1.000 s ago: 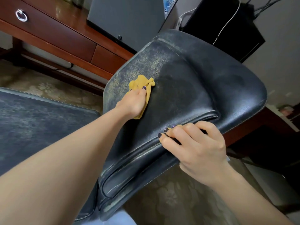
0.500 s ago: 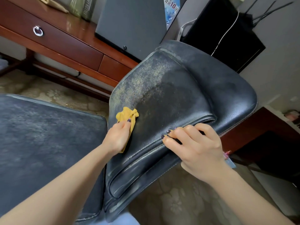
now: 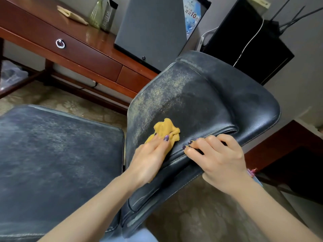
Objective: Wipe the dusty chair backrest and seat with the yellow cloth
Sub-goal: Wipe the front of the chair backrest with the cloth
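The black leather chair backrest [image 3: 206,102] fills the middle of the head view, with yellowish dust across its left and upper part. My left hand [image 3: 148,158] presses the crumpled yellow cloth [image 3: 166,131] flat against the lower left of the backrest. My right hand [image 3: 216,158] grips the backrest's top edge, fingers curled over the fold. The dusty black seat [image 3: 56,154] lies to the left, streaked grey.
A dark wooden desk [image 3: 73,48] with a ring-pull drawer stands behind, holding a grey monitor [image 3: 153,27], a green bottle and a metal cup. A black box [image 3: 248,49] with cables sits at the right. Patterned carpet [image 3: 201,212] covers the floor.
My left hand slid the cloth down the backrest from its upper left, then slightly right towards my right hand. The view has tilted down. My right hand keeps its grip.
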### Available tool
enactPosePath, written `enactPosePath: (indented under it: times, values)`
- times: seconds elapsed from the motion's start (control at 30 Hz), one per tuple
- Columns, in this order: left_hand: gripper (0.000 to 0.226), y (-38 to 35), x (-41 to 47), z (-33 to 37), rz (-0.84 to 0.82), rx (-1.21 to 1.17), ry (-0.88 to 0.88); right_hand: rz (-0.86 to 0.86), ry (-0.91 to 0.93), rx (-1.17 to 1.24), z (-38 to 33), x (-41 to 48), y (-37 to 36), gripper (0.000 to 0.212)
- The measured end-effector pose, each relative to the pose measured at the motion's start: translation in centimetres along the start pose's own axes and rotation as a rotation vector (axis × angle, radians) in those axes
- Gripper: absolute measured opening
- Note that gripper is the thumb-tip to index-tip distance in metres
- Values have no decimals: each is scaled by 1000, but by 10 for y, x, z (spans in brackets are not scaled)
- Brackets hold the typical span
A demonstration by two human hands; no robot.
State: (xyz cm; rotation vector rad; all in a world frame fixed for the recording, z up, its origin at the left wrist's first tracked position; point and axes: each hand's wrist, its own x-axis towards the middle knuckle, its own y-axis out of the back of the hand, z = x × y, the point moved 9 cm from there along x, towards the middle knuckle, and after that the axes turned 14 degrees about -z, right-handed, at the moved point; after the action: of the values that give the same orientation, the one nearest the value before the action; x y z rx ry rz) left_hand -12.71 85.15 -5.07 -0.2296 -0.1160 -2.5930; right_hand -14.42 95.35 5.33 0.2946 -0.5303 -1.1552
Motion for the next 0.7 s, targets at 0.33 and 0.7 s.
enactPosePath:
  times: [0.33,0.7]
  values:
    - [49,-29,69,91,-136,245,-166,55,0,34,0,-2,0,35]
    - [56,18,125,42,48,303,77,116,10,-2,-3,-3,-1,20]
